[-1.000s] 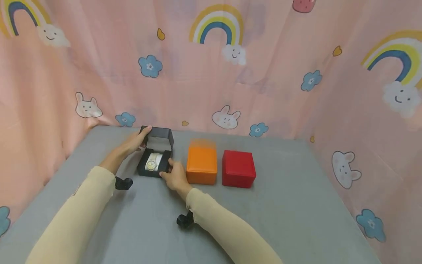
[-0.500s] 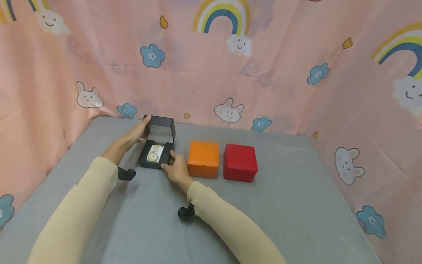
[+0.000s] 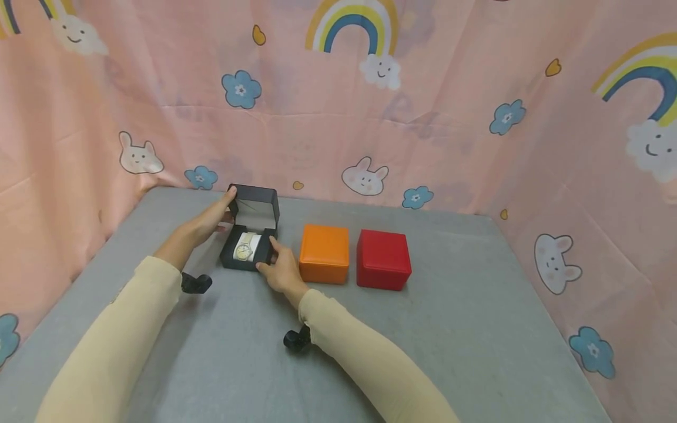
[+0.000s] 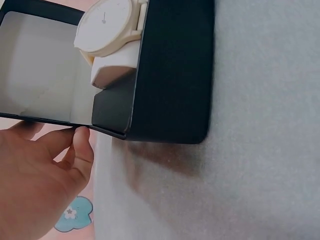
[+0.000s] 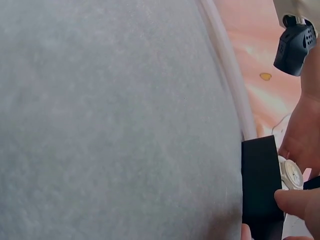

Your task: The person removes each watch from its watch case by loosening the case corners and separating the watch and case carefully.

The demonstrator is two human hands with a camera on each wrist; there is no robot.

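Black square-edged box (image 3: 254,218) between left hand (image 3: 203,226), gripping raised lid (image 3: 259,196), and right hand (image 3: 283,269), pinching base (image 3: 228,257) corner.

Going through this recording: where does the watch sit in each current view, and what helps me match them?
Head: the watch is left of centre, inside the open black box.
Left wrist: the watch is at the top, left of centre.
Right wrist: the watch is near the right edge, below mid-height.
Shared landmark: the black box.
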